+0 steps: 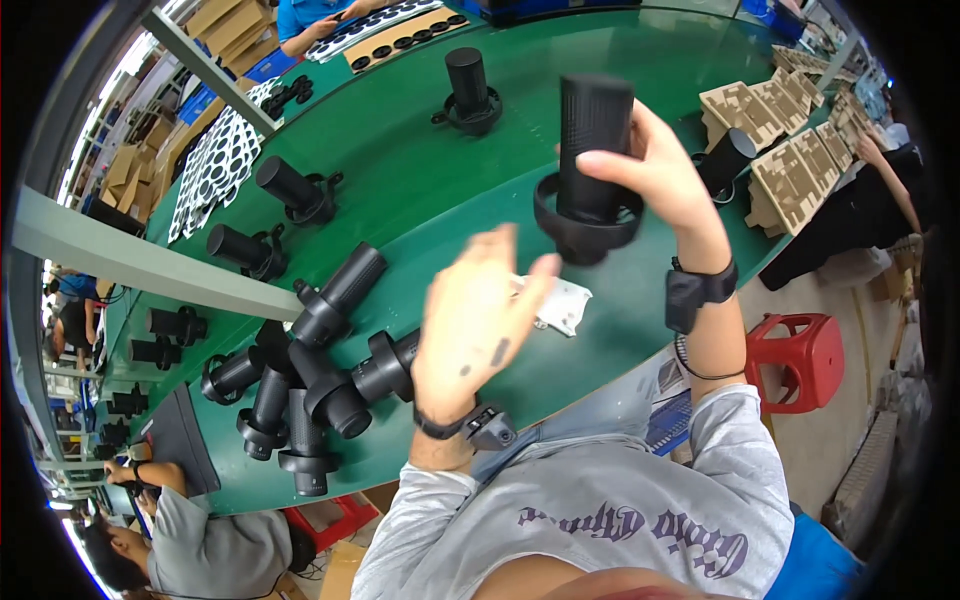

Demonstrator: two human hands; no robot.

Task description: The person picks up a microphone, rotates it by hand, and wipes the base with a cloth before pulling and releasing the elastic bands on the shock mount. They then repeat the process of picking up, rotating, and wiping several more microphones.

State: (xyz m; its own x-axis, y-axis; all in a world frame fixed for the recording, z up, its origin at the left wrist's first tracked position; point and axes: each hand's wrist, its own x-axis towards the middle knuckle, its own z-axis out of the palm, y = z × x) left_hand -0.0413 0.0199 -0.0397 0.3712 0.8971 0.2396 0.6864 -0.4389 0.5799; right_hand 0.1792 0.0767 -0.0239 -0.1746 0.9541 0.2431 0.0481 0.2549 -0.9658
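My right hand (665, 170) is wrapped round a black ribbed cylinder with a ring collar (592, 120), held upright above the green table. The collar is at its lower end, and a narrower black part below it is blurred. My left hand (475, 310), smeared by motion, has its fingers stretched out and nothing visible in them. Just beyond its thumb lies a small white printed piece (568, 306) on the table, partly hidden by that hand. Left of my left hand, several similar black cylinders (325, 385) lie heaped on their sides; one reaches under my wrist.
More black cylinders (466, 85) stand or lie along the green table (400, 190). Brown moulded trays (790, 170) are stacked at the right. A grey metal post (150, 258) crosses the left side. Co-workers (215, 550) sit around the table, and a red stool (798, 362) is at right.
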